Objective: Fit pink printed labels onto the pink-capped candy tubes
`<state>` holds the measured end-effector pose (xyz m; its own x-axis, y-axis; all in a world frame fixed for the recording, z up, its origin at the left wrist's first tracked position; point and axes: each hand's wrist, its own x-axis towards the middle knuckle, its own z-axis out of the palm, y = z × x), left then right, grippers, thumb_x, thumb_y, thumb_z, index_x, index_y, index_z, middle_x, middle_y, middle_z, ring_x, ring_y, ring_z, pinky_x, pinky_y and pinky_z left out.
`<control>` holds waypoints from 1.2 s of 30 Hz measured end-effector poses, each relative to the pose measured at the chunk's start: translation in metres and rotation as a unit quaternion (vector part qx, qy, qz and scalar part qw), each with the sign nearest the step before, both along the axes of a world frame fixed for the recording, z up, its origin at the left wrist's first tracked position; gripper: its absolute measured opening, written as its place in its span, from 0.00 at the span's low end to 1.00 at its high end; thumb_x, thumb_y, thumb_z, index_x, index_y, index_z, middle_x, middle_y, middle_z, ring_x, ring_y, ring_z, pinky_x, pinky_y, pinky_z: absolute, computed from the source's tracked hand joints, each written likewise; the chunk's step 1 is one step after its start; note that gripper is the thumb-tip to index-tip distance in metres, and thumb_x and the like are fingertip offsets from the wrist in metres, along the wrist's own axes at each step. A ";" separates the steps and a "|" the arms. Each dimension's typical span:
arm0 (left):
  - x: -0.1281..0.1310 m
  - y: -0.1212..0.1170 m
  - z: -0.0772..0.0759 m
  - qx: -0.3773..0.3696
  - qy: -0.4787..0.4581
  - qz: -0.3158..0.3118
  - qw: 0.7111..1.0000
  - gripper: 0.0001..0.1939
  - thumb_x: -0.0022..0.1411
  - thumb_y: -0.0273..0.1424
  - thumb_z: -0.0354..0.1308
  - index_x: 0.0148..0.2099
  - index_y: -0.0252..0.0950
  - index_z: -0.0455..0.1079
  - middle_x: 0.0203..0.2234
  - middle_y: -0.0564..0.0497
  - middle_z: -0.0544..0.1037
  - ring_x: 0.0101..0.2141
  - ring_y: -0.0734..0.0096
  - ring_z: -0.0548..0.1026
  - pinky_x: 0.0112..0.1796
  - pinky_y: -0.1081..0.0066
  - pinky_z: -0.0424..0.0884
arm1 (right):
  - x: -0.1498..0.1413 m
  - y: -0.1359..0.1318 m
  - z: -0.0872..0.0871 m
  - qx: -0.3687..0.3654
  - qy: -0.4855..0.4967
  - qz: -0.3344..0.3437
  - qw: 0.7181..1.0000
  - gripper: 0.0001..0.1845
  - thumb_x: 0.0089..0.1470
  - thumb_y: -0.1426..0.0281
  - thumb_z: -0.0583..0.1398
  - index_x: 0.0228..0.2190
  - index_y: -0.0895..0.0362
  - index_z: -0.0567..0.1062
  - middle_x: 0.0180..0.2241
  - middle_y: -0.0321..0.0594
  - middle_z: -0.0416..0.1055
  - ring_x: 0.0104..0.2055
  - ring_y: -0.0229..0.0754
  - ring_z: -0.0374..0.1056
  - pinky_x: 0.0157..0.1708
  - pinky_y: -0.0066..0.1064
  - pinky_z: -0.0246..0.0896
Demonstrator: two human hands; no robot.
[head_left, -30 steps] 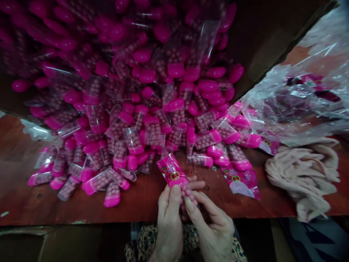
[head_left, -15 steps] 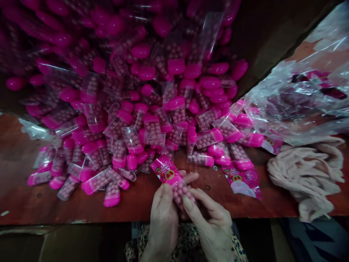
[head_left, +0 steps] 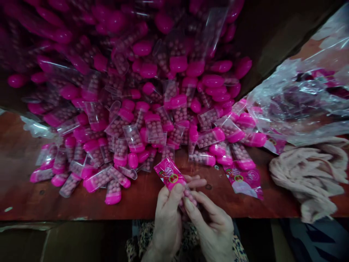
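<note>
A clear plastic candy tube of pink balls (head_left: 191, 198) is held between both hands over the table's front edge, a printed pink wrapper sleeve (head_left: 169, 174) around its far part. My left hand (head_left: 167, 214) grips the sleeve, thumb on top. At the near end, my right hand (head_left: 211, 222) pinches the tube, its thumb on the bare balls. Fingers extend beneath the tube, partly hidden. Another printed pink sleeve (head_left: 244, 182) lies flat on the table to the right.
A large heap of pink-capped candy tubes (head_left: 131, 134) spills from a dark box (head_left: 275, 40) onto the reddish-brown table (head_left: 152, 207). On the right lie a crumpled beige cloth (head_left: 308, 174) and clear plastic bags (head_left: 300, 105) with pink sleeves inside.
My left thumb has moved down along the sleeve toward my right thumb. The sleeve now covers more of the tube, and fewer balls show. The view has shifted slightly.
</note>
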<state>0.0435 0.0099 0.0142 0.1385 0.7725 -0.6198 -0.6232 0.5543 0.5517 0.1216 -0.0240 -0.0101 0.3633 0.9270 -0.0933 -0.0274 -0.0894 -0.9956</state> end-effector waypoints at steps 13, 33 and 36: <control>0.003 -0.004 -0.004 0.016 -0.001 0.005 1.000 0.08 0.57 0.34 0.60 0.33 0.33 0.73 0.28 0.47 0.81 0.30 0.69 0.76 0.36 0.70 0.70 | 0.000 0.002 0.001 0.009 -0.009 -0.003 1.000 0.09 0.46 0.73 0.65 0.32 0.50 0.81 0.29 0.34 0.79 0.28 0.37 0.75 0.30 0.19 0.72; 0.004 -0.003 -0.007 0.018 -0.039 -0.025 0.999 0.13 0.61 0.35 0.56 0.39 0.32 0.76 0.36 0.41 0.81 0.41 0.60 0.76 0.45 0.63 0.69 | 0.007 0.016 -0.002 -0.096 0.167 -0.041 0.980 0.11 0.30 0.74 0.71 0.23 0.53 0.81 0.17 0.32 0.74 0.17 0.31 0.67 0.18 0.17 0.66; 0.002 -0.001 -0.006 0.018 -0.042 -0.027 0.999 0.13 0.61 0.36 0.57 0.39 0.32 0.76 0.37 0.41 0.80 0.40 0.60 0.76 0.44 0.63 0.69 | 0.008 0.017 -0.002 -0.109 0.167 -0.026 0.980 0.10 0.31 0.72 0.71 0.23 0.55 0.80 0.17 0.32 0.73 0.16 0.32 0.66 0.17 0.18 0.66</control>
